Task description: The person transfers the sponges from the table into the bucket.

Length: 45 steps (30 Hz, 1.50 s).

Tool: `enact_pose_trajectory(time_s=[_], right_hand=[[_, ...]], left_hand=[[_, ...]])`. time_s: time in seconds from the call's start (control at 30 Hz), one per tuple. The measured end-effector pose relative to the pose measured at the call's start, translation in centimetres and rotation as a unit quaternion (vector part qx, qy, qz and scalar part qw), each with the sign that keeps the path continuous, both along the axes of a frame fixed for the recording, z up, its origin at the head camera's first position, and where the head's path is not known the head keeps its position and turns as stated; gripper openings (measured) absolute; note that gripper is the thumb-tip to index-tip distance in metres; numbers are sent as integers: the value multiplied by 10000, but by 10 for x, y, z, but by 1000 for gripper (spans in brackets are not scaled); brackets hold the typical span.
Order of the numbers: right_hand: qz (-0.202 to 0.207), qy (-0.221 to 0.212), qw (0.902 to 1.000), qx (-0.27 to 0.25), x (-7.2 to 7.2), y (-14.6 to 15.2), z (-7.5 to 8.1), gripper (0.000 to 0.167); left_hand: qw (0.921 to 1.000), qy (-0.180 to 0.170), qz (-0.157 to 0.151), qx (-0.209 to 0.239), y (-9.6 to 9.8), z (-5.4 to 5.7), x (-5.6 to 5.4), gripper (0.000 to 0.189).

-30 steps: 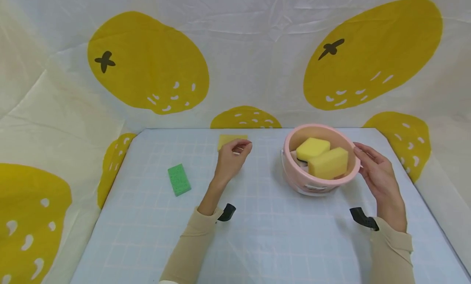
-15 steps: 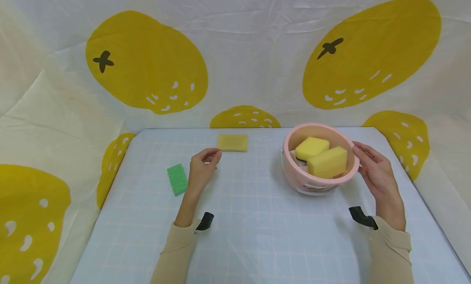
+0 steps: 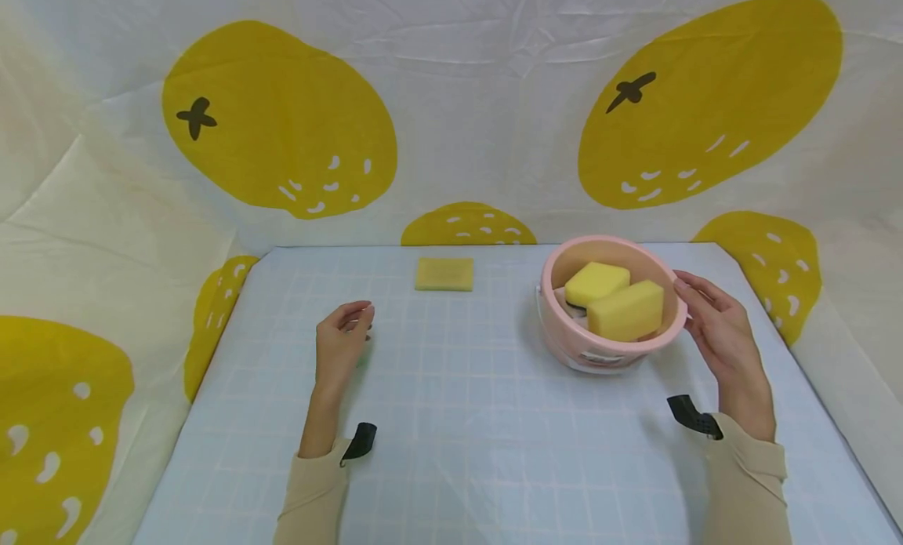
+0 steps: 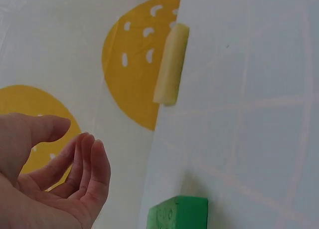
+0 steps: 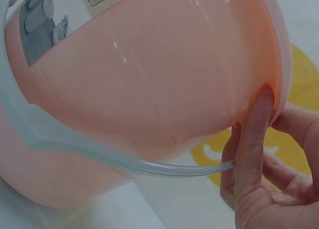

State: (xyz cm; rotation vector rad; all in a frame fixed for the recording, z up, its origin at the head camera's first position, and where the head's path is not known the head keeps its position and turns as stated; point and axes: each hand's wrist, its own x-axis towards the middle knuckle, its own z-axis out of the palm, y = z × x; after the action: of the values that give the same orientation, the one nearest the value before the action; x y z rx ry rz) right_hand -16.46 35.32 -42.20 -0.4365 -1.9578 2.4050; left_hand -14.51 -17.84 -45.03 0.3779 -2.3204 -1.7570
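My left hand hovers over the left part of the table, fingers loosely curved and holding nothing. Beneath it, almost wholly hidden in the head view, is a green sponge, which the left wrist view catches at its lower edge. A flat yellow sponge lies near the table's back edge. My right hand pinches the right rim of a pink bucket, thumb against the outer wall. Inside the bucket rest a yellow sponge with a dark underside and a thicker yellow sponge.
The bucket's pale handle hangs down along its outside and meets my right fingers. A pale blue checked cloth covers the table. Behind it rises a white curtain printed with large yellow fruit.
My left hand has moved left and toward me, from beside the flat yellow sponge to above the green sponge, now covering it. My right hand stays on the bucket.
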Motion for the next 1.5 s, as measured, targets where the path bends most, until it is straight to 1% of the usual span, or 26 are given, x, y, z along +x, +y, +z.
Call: enact_pose_trajectory(time_s=[0.1, 0.2, 0.33, 0.5, 0.6, 0.67, 0.73, 0.87, 0.93, 1.0, 1.1, 1.17, 1.23, 1.37, 1.5], right_hand=[[-2, 10, 10000, -54, 0, 0, -1, 65], [6, 28, 9999, -108, 0, 0, -1, 66], [20, 55, 9999, -125, 0, -1, -1, 68], [50, 62, 9998, -161, 0, -1, -1, 66], [67, 79, 9998, -190, 0, 0, -2, 67], [73, 85, 9997, -204, 0, 0, -2, 69], [65, 92, 9997, -214, 0, 0, -2, 70], [65, 100, 9996, -237, 0, 0, -2, 70], [74, 119, 9997, -224, 0, 0, -2, 70], [82, 149, 9996, -205, 0, 0, -2, 68], [78, 203, 9996, -191, -1, 1, -2, 61], [84, 223, 9995, -209, -1, 2, -2, 58], [96, 234, 9993, -257, -1, 2, -2, 55], [112, 228, 9992, -325, 0, 1, -1, 55], [125, 220, 9992, -312, 0, 0, -2, 58]], left_hand=[[9998, -81, 134, 107, -9, -3, 5, 32], [9994, -192, 257, 89, -17, -7, 8, 36], [9987, -283, 423, 25, -26, -13, 14, 36], [9953, -450, 838, -161, -34, -20, 20, 34], [9921, -581, 1075, -283, -39, -24, 21, 38], [9904, -692, 1152, -331, -41, -26, 23, 42], [9891, -824, 1157, -396, -42, -28, 23, 47], [9874, -1111, 1054, -400, -45, -33, 25, 56], [9869, -1214, 965, -437, -46, -35, 24, 62], [9866, -1311, 789, -569, -47, -37, 24, 66], [9861, -1278, 499, -940, -45, -36, 22, 67], [9850, -1196, 405, -1173, -43, -35, 21, 64], [9848, -1077, 416, -1298, -39, -34, 20, 60], [9857, -1037, 472, -1242, -34, -32, 20, 62], [9854, -1180, 478, -1126, -34, -30, 19, 65]])
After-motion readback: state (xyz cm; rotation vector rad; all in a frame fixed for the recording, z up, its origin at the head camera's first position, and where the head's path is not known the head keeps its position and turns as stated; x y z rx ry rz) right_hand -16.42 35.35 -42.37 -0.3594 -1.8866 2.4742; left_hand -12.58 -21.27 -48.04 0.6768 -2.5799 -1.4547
